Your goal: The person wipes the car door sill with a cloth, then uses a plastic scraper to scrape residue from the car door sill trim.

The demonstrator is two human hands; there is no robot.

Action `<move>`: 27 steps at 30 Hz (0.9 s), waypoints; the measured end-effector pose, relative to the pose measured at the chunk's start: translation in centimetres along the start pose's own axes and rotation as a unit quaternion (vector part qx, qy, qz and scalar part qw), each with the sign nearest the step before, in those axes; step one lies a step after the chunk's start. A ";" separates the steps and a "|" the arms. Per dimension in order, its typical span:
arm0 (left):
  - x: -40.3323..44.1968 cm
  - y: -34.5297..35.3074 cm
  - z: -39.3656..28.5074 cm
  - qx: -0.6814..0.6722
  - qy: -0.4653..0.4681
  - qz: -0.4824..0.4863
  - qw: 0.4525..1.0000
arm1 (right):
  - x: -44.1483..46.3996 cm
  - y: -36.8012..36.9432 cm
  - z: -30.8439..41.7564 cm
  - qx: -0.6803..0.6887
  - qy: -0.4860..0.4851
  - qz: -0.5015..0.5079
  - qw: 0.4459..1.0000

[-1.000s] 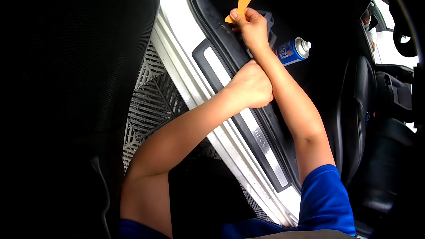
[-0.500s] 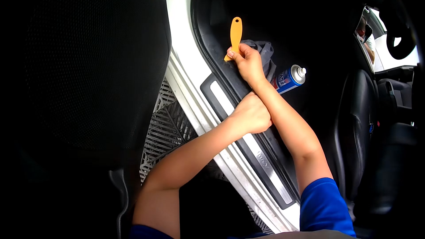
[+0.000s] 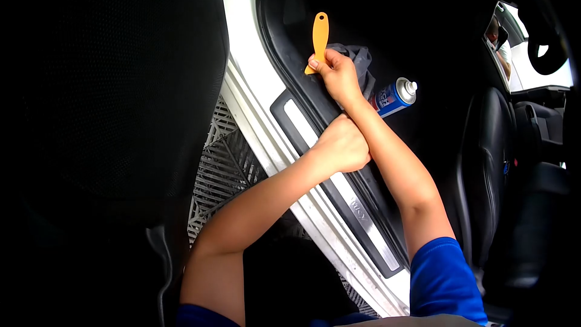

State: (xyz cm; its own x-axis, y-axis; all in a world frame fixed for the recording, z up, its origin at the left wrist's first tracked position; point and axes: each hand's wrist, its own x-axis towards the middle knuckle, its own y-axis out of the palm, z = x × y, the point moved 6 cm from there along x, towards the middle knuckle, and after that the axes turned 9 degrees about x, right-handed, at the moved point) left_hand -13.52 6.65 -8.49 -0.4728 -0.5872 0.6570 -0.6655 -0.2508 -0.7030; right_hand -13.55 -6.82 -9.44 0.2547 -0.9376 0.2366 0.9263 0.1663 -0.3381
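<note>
Yellow scraper (image 3: pixel 321 35) at black inner trim (image 3: pixel 298 79) of car doorway; handle end points far, blade end near and slightly left, long axis roughly near-far. Right hand (image 3: pixel 340 80) pinches it by the blade end. Left hand (image 3: pixel 342 144) clenched at right forearm, contents can't tell. Grey cloth (image 3: pixel 362 60), blue can (image 3: pixel 390 99) just right. White sill (image 3: pixel 285 183) edges the left; space beyond handle too dark to judge.

I'm looking into a car (image 3: pixel 241 24): white sill (image 3: pixel 321 218), black seat (image 3: pixel 481 163) farther in. Slatted floor tiles (image 3: pixel 224 163) by the sill's outer edge, plus a scraper (image 3: pixel 321 33) and spray can (image 3: pixel 396 100), suggest a garage or car-care shop; I can't tell which.
</note>
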 end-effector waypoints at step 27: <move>-0.1 -0.2 -0.1 0.021 0.004 0.014 1.000 | -0.1 0.1 0.3 -0.020 -0.017 -0.011 1.000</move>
State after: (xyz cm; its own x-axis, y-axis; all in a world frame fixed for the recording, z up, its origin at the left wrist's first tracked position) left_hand -13.40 6.89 -8.41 -0.4961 -0.5876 0.6392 -0.6269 -0.2670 -0.7320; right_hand -13.43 -6.66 -9.21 0.2435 -0.9302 0.2745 0.9202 0.1321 -0.3684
